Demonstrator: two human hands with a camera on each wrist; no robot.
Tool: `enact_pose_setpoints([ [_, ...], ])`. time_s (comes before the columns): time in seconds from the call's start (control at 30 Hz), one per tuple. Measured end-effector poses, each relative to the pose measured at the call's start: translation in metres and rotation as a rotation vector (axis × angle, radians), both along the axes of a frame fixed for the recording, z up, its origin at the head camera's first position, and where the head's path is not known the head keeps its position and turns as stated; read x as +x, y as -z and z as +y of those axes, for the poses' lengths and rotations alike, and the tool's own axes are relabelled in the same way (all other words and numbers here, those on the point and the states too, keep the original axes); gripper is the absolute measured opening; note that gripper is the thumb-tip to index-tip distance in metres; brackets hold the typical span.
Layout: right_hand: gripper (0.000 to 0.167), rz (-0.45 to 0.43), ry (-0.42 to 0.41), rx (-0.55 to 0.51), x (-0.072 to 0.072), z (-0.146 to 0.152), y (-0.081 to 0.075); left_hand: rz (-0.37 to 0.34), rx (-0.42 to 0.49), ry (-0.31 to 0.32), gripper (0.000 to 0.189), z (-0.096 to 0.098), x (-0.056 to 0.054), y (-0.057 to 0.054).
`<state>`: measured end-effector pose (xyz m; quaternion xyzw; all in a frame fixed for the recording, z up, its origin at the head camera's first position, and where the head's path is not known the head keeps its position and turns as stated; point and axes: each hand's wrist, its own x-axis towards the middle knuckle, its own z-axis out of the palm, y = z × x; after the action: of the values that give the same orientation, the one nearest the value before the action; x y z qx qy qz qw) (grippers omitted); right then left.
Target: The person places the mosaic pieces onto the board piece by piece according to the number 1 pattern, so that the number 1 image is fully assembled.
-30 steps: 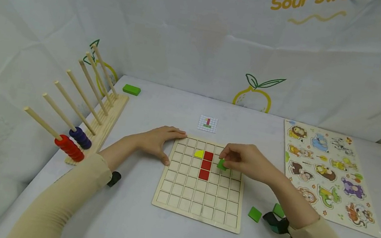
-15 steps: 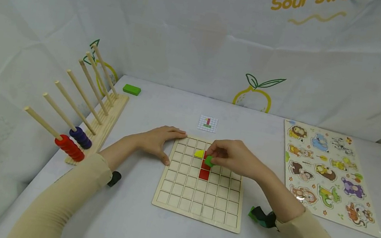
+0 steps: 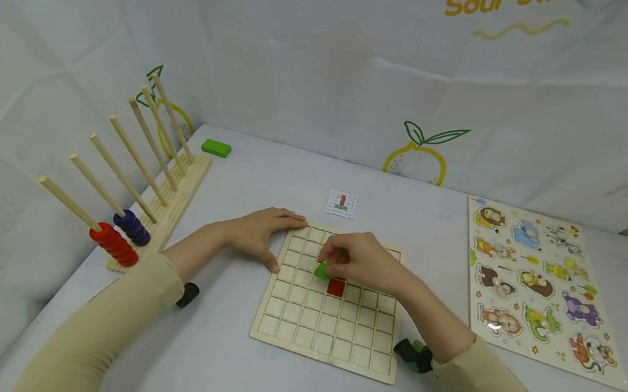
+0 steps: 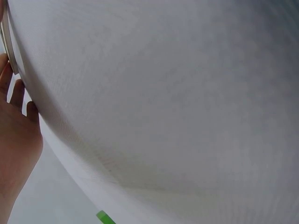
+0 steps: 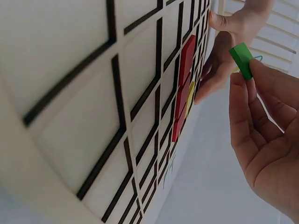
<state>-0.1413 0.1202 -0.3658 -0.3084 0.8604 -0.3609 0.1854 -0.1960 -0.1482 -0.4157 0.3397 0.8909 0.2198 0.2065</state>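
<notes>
My right hand (image 3: 365, 262) pinches a small green tile (image 5: 241, 59) between thumb and fingertips, held above the wooden grid board (image 3: 323, 341). A column of red tiles (image 5: 186, 60) lies in the grid, with a yellow tile (image 5: 190, 99) beside it in the right wrist view. From the head, only the lowest red tile (image 3: 335, 287) shows; my right hand covers the others. My left hand (image 3: 257, 231) rests at the board's upper left edge, thumb and fingers spread and holding nothing. Beyond the board lies a small printed pattern card (image 3: 341, 204).
On the left stands a wooden peg rack (image 3: 187, 198) with red rings (image 3: 114, 244) and blue rings (image 3: 132, 227). A green block (image 3: 216, 148) lies at the back left. An animal puzzle board (image 3: 539, 351) occupies the right. Loose green tiles are mostly hidden beneath my right forearm.
My right hand has carried the green tile leftward across the board, past the red column. My left hand has stayed at the board's edge.
</notes>
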Motion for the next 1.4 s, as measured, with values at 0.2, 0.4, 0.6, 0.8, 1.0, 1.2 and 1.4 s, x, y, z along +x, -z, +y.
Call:
enact_pose_setpoints([
  [0.2, 0.009, -0.012, -0.029, 0.066, 0.002, -0.011, 0.002, 0.000, -0.002, 0.000, 0.105, 0.000, 0.001, -0.001],
  [0.4, 0.010, -0.039, -0.008, 0.149, 0.004, -0.017, 0.002, 0.002, -0.006, 0.003, 0.105, 0.000, 0.000, 0.001],
  [0.6, 0.009, -0.078, -0.014, 0.181, 0.008, -0.021, 0.004, 0.016, -0.004, 0.009, 0.106, -0.001, 0.000, 0.001],
  [0.8, 0.010, -0.077, -0.027, 0.189, 0.010, -0.023, 0.008, 0.014, 0.004, 0.011, 0.106, -0.001, 0.001, 0.000],
  [1.0, 0.008, -0.040, -0.045, 0.203, 0.012, -0.024, 0.012, 0.014, 0.003, 0.014, 0.105, -0.001, 0.000, 0.001],
  [1.2, 0.008, -0.022, -0.054, 0.204, 0.014, -0.025, 0.012, 0.014, -0.003, 0.008, 0.105, -0.001, 0.000, 0.001],
  [1.4, 0.010, -0.019, -0.071, 0.195, 0.016, -0.026, 0.013, 0.004, 0.002, 0.004, 0.105, -0.001, 0.000, 0.000],
])
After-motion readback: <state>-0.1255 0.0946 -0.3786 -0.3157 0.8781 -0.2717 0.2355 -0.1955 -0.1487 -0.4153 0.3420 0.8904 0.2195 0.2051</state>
